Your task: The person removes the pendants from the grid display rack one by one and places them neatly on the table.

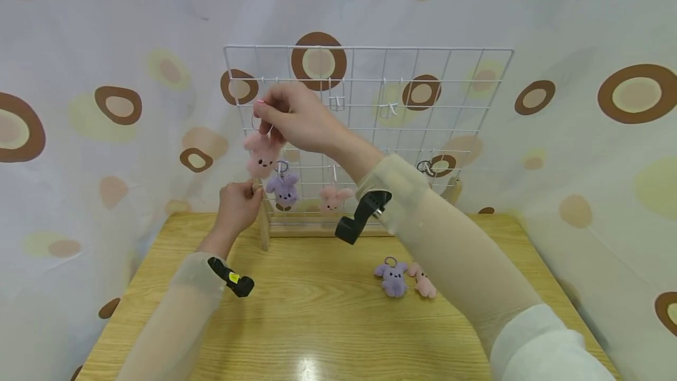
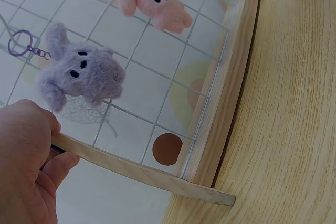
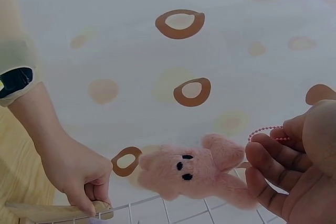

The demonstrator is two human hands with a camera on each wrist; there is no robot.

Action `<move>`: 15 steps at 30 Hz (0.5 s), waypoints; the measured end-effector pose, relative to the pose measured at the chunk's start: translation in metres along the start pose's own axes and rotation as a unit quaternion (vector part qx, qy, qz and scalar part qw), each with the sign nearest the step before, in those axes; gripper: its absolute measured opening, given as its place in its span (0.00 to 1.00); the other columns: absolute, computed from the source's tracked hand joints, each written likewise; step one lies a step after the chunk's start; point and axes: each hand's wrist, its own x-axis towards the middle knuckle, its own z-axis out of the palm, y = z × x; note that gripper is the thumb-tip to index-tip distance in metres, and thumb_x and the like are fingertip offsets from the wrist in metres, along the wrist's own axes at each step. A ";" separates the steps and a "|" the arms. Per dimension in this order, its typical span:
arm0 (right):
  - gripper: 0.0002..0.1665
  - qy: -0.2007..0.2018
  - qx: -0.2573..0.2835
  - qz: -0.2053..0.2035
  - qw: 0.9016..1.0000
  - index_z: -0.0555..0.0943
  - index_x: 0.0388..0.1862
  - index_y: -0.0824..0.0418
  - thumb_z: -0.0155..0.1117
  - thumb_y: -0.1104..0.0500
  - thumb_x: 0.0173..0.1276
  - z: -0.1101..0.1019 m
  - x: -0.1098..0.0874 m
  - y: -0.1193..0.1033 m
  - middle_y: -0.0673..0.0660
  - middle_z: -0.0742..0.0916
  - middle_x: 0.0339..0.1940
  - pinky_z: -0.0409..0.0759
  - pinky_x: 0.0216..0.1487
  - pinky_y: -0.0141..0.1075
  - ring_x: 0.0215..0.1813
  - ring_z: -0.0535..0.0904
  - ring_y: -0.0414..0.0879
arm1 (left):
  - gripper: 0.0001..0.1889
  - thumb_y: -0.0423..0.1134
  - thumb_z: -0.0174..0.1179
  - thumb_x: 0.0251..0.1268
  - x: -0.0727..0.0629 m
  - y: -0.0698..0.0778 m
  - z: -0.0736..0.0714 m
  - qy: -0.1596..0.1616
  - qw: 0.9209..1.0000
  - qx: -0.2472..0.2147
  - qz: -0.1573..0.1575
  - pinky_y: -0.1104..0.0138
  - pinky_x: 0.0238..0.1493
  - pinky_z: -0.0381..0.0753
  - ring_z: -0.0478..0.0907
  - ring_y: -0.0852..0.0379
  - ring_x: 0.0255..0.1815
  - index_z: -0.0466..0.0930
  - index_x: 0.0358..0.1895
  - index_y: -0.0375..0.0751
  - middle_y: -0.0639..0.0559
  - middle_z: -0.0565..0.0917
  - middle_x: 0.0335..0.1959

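The table (image 1: 317,334) carries the rack (image 1: 368,47), whose left post (image 2: 144,174) the left hand (image 1: 236,204) pinches. By the rack's left side, the right hand (image 1: 298,116) holds up a pink toy (image 1: 262,154), pinching its thin chain (image 3: 262,128). Light and squashy, I'd guess; best held by that chain.

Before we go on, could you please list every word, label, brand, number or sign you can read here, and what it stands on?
No text can be read in any view.
Yellow sticker on the black left-wrist camera: any print is too small to read.
Pink plush keychain in the right hand: no lettering seen.
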 end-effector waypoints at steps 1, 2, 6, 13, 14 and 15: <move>0.11 -0.003 -0.002 -0.005 1.000 0.83 0.40 0.65 0.59 0.62 0.84 0.000 -0.002 0.000 0.60 0.87 0.31 0.84 0.36 0.41 0.31 0.84 0.51 | 0.15 0.28 0.60 0.73 0.000 -0.001 0.000 0.000 1.000 0.000 0.000 0.67 0.18 0.62 0.63 0.60 0.13 0.79 0.23 0.34 0.58 0.68 0.10; 0.12 -0.007 -0.004 -0.010 1.000 0.83 0.39 0.65 0.59 0.62 0.84 0.000 -0.004 0.001 0.60 0.87 0.30 0.84 0.36 0.41 0.31 0.84 0.51 | 0.16 0.28 0.59 0.73 0.000 -0.001 0.000 0.001 1.000 0.000 -0.001 0.67 0.18 0.61 0.62 0.60 0.13 0.78 0.22 0.35 0.59 0.67 0.10; 0.12 -0.020 -0.009 -0.020 1.000 0.83 0.39 0.66 0.59 0.63 0.84 -0.002 -0.011 0.002 0.60 0.87 0.30 0.85 0.36 0.41 0.31 0.84 0.51 | 0.14 0.27 0.58 0.72 0.001 -0.002 0.000 0.005 1.000 -0.002 0.003 0.67 0.18 0.60 0.61 0.61 0.12 0.80 0.24 0.33 0.59 0.67 0.10; 0.11 -0.034 -0.002 0.004 0.999 0.83 0.39 0.68 0.58 0.64 0.83 -0.006 -0.027 0.001 0.61 0.86 0.31 0.85 0.39 0.40 0.32 0.85 0.52 | 0.11 0.27 0.59 0.72 0.001 -0.001 -0.001 0.004 1.000 -0.004 0.003 0.68 0.17 0.61 0.63 0.60 0.14 0.81 0.27 0.32 0.56 0.70 0.13; 0.11 -0.036 -0.002 0.004 0.999 0.83 0.40 0.68 0.58 0.64 0.83 -0.007 -0.029 0.002 0.61 0.86 0.31 0.85 0.39 0.40 0.32 0.85 0.52 | 0.11 0.27 0.59 0.72 0.000 -0.001 -0.001 0.003 1.000 -0.005 0.004 0.68 0.17 0.60 0.63 0.60 0.13 0.81 0.27 0.32 0.56 0.69 0.12; 0.11 -0.038 0.000 0.004 0.999 0.83 0.40 0.68 0.59 0.64 0.83 -0.007 -0.032 0.004 0.61 0.86 0.31 0.86 0.39 0.40 0.32 0.85 0.52 | 0.12 0.28 0.59 0.73 0.001 -0.001 -0.001 0.002 1.000 -0.003 0.003 0.69 0.17 0.60 0.62 0.60 0.13 0.81 0.27 0.32 0.56 0.69 0.12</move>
